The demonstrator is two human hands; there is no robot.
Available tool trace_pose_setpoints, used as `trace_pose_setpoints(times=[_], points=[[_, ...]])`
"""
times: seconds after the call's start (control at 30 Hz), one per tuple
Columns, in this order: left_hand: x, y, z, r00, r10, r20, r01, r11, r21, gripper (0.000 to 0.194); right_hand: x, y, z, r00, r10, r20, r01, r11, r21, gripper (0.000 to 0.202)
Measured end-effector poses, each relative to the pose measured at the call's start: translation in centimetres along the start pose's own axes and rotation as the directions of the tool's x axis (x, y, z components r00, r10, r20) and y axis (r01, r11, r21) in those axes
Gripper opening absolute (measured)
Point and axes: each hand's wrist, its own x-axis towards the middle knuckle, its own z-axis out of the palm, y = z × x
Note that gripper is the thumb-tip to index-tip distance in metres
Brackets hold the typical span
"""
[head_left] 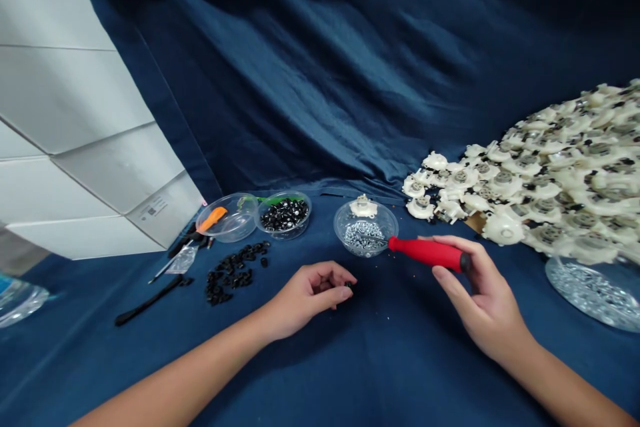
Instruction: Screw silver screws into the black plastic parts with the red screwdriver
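In my right hand (480, 300) is a screwdriver with a red handle (430, 252), gripped between thumb and fingers. Its shaft points left into a clear plastic bowl (340, 230) of small silver screws (364, 239); whether the tip carries a screw is too small to tell. A cream plastic part (364, 207) rests at the back of that bowl. Just in front of the bowl, my left hand (315, 293) is closed in a pinch on a small black part (349, 285), mostly hidden by the fingertips.
Small black parts (230, 273) lie loose at left, before a clear tub of black parts (285, 215) and a tub with an orange item (213, 219). White boxes (90, 93) stand far left. Cream assemblies (550, 180) are heaped right, behind a dish of screws (595, 290).
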Motion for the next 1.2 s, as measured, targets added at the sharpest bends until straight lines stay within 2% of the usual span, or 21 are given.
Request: trace_pose_setpoints(times=[0.13,0.27,0.37,0.5,0.57,0.67,0.83,1.03,1.2], points=[[-0.1,-0.2,0.0,1.0,-0.001,0.006,0.001,1.0,-0.018,0.033,-0.6,0.5,-0.1,0.994,0.108,0.008,-0.108,0.994,0.004,0.039],[-0.1,-0.4,-0.3,1.0,0.001,0.026,0.0,0.999,-0.042,0.03,-0.5,0.8,0.4,0.976,0.199,0.089,-0.206,0.975,0.083,0.048],[0.0,-0.5,-0.4,0.999,0.008,0.035,-0.005,0.997,-0.074,0.029,-0.2,1.0,0.5,0.958,0.278,0.071,-0.286,0.943,0.173,0.053],[0.0,-0.3,-0.4,0.999,0.028,0.038,-0.024,0.994,-0.109,0.017,0.6,1.5,0.0,0.903,0.43,0.013,-0.409,0.848,0.337,0.057],[0.0,-0.2,-0.5,0.999,0.036,0.04,-0.031,0.993,-0.115,0.012,1.0,1.7,-0.1,0.866,0.5,0.005,-0.456,0.784,0.421,0.05],[-0.1,-0.1,-0.6,0.999,0.035,0.034,-0.032,0.995,-0.097,0.014,1.5,1.9,-0.1,0.823,0.568,0.028,-0.502,0.703,0.505,0.041],[0.0,0.0,-0.7,1.0,0.031,0.004,-0.03,0.99,-0.14,0.016,1.6,1.9,0.0,0.787,0.613,0.065,-0.539,0.633,0.557,0.043],[0.3,-0.2,-0.5,1.0,0.014,-0.022,-0.018,0.976,-0.219,0.013,1.4,1.2,-0.1,0.805,0.577,0.137,-0.539,0.617,0.573,0.038],[0.2,-0.1,-0.7,0.999,0.003,-0.035,-0.012,0.967,-0.253,0.018,1.1,1.1,0.0,0.811,0.563,0.161,-0.541,0.617,0.571,0.039]])
